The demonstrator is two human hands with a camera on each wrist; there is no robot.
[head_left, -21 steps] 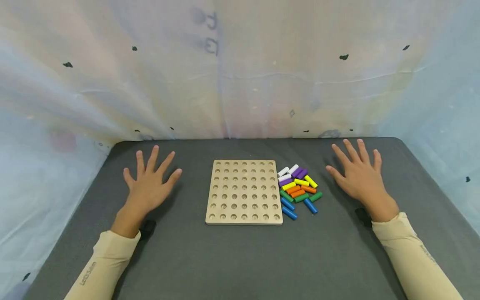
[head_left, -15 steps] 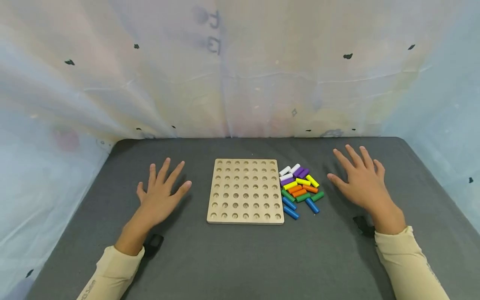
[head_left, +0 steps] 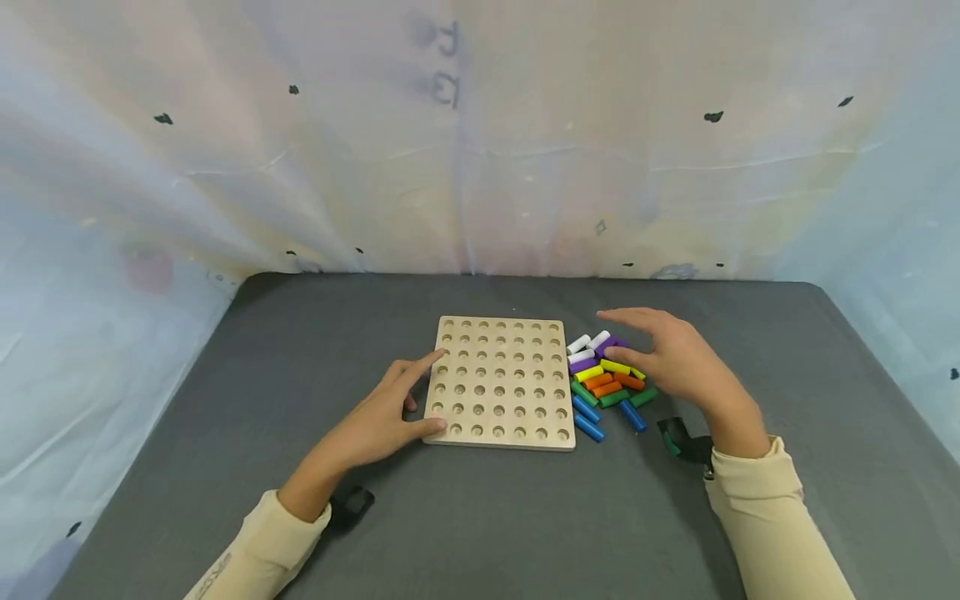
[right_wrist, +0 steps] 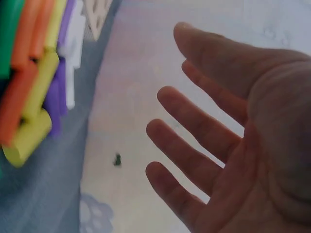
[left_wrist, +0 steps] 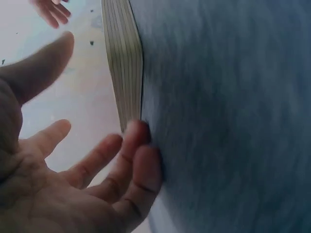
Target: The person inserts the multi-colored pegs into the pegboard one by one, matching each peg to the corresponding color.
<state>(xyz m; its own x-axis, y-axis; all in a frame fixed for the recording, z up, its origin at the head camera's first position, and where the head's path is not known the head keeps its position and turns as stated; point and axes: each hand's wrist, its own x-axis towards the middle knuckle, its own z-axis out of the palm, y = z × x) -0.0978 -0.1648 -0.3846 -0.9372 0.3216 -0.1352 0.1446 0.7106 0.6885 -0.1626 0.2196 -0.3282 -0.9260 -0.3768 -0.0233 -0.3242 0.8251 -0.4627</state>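
Wooden pegboard (head_left: 504, 382) lay flat at mid-table on the grey cloth (head_left: 480, 517), its rows of holes all bare, w/ the coloured pegs (head_left: 606, 379) heaped just beside its right edge. Left hand (head_left: 382, 421) sat at the board's near-left corner: fingers straight and spread, not curled round anything, thumb tip at the front edge and index reaching over the left rim; the left wrist view showed fingertips (left_wrist: 138, 133) touching the board's side edge (left_wrist: 124, 63). Right hand (head_left: 667, 354) hovered over the peg heap, palm turned inward, fingers relaxed and apart, gripping nothing; in the right wrist view the open palm (right_wrist: 252, 145) stood apart from the pegs (right_wrist: 34, 82), so no contact yet. Key relation: the pegs lay directly under and slightly left of the right fingers, i.e. between that hand and the board, w/ the right hand far nearer to them than the left, which had the whole board between it and the heap. Most pegs lay on their sides, long axes running roughly left-right w/ a tilt, blue ones at the near end slanting more. Whether the right fingertips brushed the topmost white or purple pegs could not be told from the head view.
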